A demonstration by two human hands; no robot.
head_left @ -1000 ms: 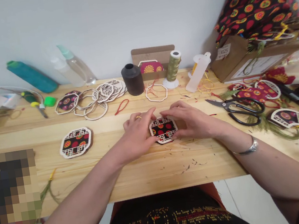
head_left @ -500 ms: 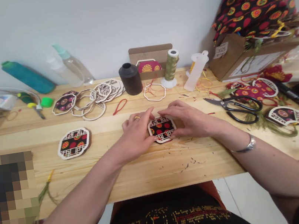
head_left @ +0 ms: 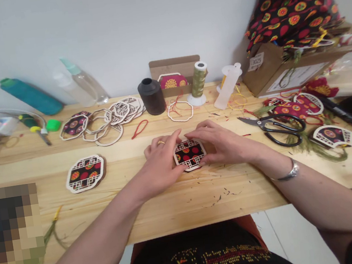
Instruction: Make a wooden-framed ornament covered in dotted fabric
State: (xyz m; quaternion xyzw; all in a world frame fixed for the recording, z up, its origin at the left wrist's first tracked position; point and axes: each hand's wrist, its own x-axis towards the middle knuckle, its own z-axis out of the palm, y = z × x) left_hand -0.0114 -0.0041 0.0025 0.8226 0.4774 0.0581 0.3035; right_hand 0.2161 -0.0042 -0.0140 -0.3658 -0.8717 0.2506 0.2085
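In the middle of the wooden table lies an ornament panel (head_left: pixel 189 153), a pale lattice frame over black fabric with red and orange round flowers. My left hand (head_left: pixel 165 158) grips its left edge, with a ring on one finger. On the opposite edge my right hand (head_left: pixel 219 143) holds it between thumb and fingers. Both hands rest low at the tabletop, and their fingers cover the panel's corners. A similar stack of lattice panels (head_left: pixel 86 173) lies to the left, apart from my hands. A red cord loop (head_left: pixel 139 129) sits beyond my left hand.
Black-handled scissors (head_left: pixel 277 125) lie right of my right hand, near finished ornaments (head_left: pixel 333 135) with green tassels. Along the back stand a black thread cone (head_left: pixel 152 96), a green thread spool (head_left: pixel 199 84) and a cardboard box (head_left: pixel 278 66) with patterned fabric. Wooden frames (head_left: pixel 126 110) are piled behind left.
The view has shifted slightly. Both hands stay at the panel's two sides with almost the same grip, and the panel lies in about the same place.
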